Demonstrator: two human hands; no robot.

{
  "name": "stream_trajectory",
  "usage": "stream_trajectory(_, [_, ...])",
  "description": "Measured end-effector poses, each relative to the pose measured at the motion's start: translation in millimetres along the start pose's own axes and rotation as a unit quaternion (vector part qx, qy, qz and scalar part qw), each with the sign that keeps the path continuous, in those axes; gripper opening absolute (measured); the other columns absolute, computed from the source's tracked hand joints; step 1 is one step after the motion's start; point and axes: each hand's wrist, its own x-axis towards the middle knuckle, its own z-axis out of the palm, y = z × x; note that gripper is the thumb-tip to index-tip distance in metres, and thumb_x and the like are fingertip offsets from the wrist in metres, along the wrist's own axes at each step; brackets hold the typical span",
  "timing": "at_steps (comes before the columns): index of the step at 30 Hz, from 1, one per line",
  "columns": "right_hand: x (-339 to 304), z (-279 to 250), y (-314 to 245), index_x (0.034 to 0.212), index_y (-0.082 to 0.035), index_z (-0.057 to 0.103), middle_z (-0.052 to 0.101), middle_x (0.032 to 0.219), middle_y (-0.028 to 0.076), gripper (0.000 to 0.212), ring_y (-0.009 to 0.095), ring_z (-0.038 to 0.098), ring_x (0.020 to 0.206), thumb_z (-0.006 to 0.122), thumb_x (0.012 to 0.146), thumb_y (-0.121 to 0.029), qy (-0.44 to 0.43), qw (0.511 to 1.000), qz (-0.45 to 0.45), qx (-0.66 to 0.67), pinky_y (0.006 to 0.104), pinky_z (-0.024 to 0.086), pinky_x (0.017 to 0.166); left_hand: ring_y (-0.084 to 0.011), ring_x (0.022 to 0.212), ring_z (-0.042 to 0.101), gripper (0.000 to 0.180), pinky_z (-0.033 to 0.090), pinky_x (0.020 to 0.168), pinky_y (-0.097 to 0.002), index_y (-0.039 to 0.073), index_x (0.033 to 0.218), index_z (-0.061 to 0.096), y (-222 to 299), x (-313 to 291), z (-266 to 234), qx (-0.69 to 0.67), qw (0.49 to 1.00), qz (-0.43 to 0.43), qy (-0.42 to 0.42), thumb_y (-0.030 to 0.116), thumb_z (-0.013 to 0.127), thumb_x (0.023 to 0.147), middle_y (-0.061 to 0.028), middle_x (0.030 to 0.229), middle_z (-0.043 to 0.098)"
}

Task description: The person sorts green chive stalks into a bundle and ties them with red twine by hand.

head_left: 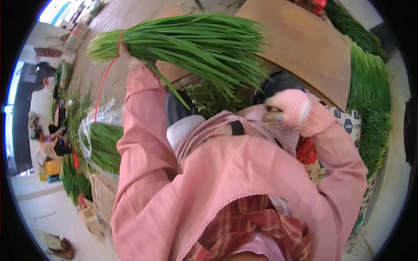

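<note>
My left hand (130, 57), partly hidden behind the leaves, grips a large bunch of garlic chives (187, 43) near its pale stem end. A red tie (119, 43) circles the stems, and its long loose end hangs down past my sleeve. The leaf tips fan out to the right over a wooden board. Close to my lap, my right hand (291, 107) wears a pale pink knit glove and has its fingers curled in, slightly blurred. Whatever it may hold is hidden. Beside its forearm hangs a bundle of red ties (306, 151).
A brown wooden board (305, 48) lies ahead on the right. Stacked green chives (370, 82) line the right wall. On the left, more chives (102, 145) lie in clear plastic near a cardboard box (90, 217). Another person (48, 143) sits farther left. Loose trimmings (213, 95) lie below the bunch.
</note>
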Motion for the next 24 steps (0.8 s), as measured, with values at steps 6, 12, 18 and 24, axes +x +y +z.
stream_trajectory(6, [-99.5, -66.2, 48.9, 0.103, -0.001, 0.05, 0.054, 0.095, 0.015, 0.039, 0.028, 0.054, 0.084, 0.061, 0.069, -0.016, 0.495, 0.86, 0.123, 0.016, 0.034, 0.043, 0.074, -0.0294, 0.096, 0.051, 0.047, 0.04, 0.085, -0.0474, 0.006, 0.101, 0.055, -41.9, 16.5, 114.0, -0.008, 0.985, -0.016, -0.169, 0.035, 0.062, 0.064, -0.0112, 0.104, 0.055])
stream_trajectory(12, [-98.9, -113.8, -19.7, 0.114, -0.002, 0.044, 0.046, 0.112, 0.02, 0.078, 0.031, 0.048, 0.098, 0.074, 0.05, -0.036, 0.447, 0.874, 0.107, -0.155, 0.0347, 0.04, 0.08, -0.0291, 0.099, 0.05, 0.055, 0.039, 0.087, -0.0447, 0.003, 0.112, 0.047, -137.7, -84.9, 205.1, -0.04, 0.933, -0.159, -0.321, 0.028, 0.061, 0.065, -0.012, 0.107, 0.053])
stream_trajectory(18, [-171.3, -21.4, -7.2, 0.124, 0.0, 0.022, 0.04, 0.12, 0.02, 0.103, 0.027, 0.041, 0.11, 0.081, 0.046, -0.028, 0.455, 0.846, 0.144, 0.238, 0.0354, 0.035, 0.089, -0.0289, 0.099, 0.051, 0.06, 0.041, 0.087, -0.0431, 0.002, 0.115, 0.043, -223.7, -182.8, 247.9, -0.121, 0.824, -0.412, -0.371, 0.026, 0.064, 0.064, -0.0133, 0.11, 0.051])
stream_trajectory(24, [-226.2, 70.7, -20.2, 0.127, -0.001, 0.022, 0.042, 0.119, 0.011, 0.086, 0.018, 0.04, 0.109, 0.07, 0.056, -0.008, 0.639, 0.579, 0.15, 0.484, 0.0315, 0.031, 0.093, -0.026, 0.095, 0.052, 0.056, 0.043, 0.083, -0.0372, 0.003, 0.117, 0.04, -294.4, -290.7, 270.8, 0.04, 0.701, -0.566, -0.433, 0.031, 0.06, 0.072, -0.0124, 0.11, 0.051])
